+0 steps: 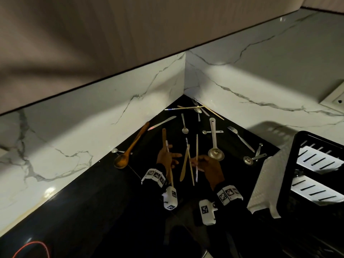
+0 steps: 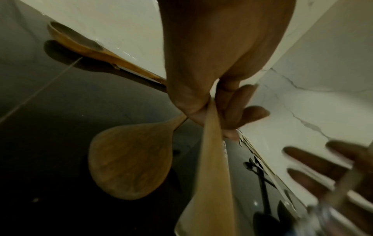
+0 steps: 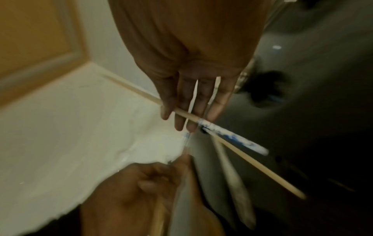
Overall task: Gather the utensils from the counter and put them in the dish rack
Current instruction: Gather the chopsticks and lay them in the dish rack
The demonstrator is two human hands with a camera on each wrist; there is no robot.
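Both hands hover over the black counter (image 1: pixel 104 192), which is strewn with utensils. My left hand (image 1: pixel 170 158) grips a wooden spoon (image 2: pixel 129 162) and a flat wooden utensil (image 2: pixel 212 183) together, their handles running through the fist. My right hand (image 1: pixel 198 162) pinches a pale chopstick (image 3: pixel 232 135) with a blue-and-white end across its fingers. A second chopstick (image 3: pixel 262 172) and a wooden knife (image 1: pixel 184 164) hang between the hands; I cannot tell which hand holds them. The black dish rack (image 1: pixel 286 174) stands at the right.
On the counter lie a large wooden spoon (image 1: pixel 130 149) along the left wall, a metal ladle (image 1: pixel 215 146), a fork (image 1: pixel 240 138), measuring spoons (image 1: pixel 255 155), a teaspoon (image 1: pixel 184 125), a table knife (image 1: pixel 162 122) and chopsticks (image 1: pixel 191 108) in the corner. A white cloth (image 1: pixel 266 183) hangs beside the rack.
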